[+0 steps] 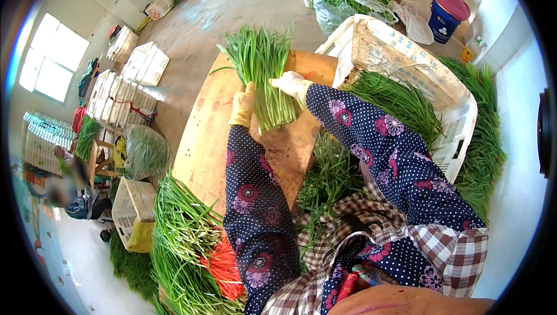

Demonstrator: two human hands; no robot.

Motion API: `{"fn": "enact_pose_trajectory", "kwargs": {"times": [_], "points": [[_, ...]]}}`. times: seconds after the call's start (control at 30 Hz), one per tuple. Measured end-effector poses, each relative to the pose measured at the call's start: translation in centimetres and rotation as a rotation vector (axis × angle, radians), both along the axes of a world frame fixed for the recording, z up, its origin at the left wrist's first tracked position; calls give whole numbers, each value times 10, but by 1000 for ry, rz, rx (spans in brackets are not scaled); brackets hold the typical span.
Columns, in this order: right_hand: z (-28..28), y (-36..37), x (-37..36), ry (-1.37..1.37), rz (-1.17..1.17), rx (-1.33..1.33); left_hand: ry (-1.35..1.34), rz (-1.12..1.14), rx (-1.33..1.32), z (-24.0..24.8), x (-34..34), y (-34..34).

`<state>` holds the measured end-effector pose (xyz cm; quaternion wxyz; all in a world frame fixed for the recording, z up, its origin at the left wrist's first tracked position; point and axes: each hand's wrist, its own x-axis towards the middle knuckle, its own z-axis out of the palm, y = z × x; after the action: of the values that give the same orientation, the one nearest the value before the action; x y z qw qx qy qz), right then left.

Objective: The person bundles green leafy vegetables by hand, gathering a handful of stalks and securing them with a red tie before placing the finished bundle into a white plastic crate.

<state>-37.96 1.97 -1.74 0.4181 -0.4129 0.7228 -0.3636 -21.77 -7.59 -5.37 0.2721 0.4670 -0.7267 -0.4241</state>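
Observation:
A thick bunch of garlic chives (258,65) stands between my hands over the far part of a wooden board (203,129), leafy tips away from me and pale cut ends toward me. My left hand (241,105), in a yellow glove, grips its left side with the thumb up. In a cream glove, my right hand (293,86) closes on the right side, its fingers against the stems. Loose garlic chives (180,216) lie heaped on the near left of the board, beside a bundle of red ties (225,265).
At my right, a white plastic crate (400,54) holds more chives, with another heap (484,135) along the wall. Loose leaves (328,176) cover my lap. Further off are a blue bucket (445,22), stacked crates (119,100) and a seated person (87,207) at the left.

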Motion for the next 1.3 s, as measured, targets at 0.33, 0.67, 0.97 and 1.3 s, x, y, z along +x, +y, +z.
{"fn": "enact_pose_trajectory", "kwargs": {"times": [0.33,0.67,0.97,1.3], "points": [[-3,14,-29,434,221,-21,-88,41,-232,-12,17,-1],[-41,10,-12,1101,299,-718,-333,-59,-386,-61,101,-76],[-35,173,-80,63,-8,-499,141,277,128,77,23,61],[-188,309,-222,205,-467,261,100,-56,-552,57,-112,227]]}}
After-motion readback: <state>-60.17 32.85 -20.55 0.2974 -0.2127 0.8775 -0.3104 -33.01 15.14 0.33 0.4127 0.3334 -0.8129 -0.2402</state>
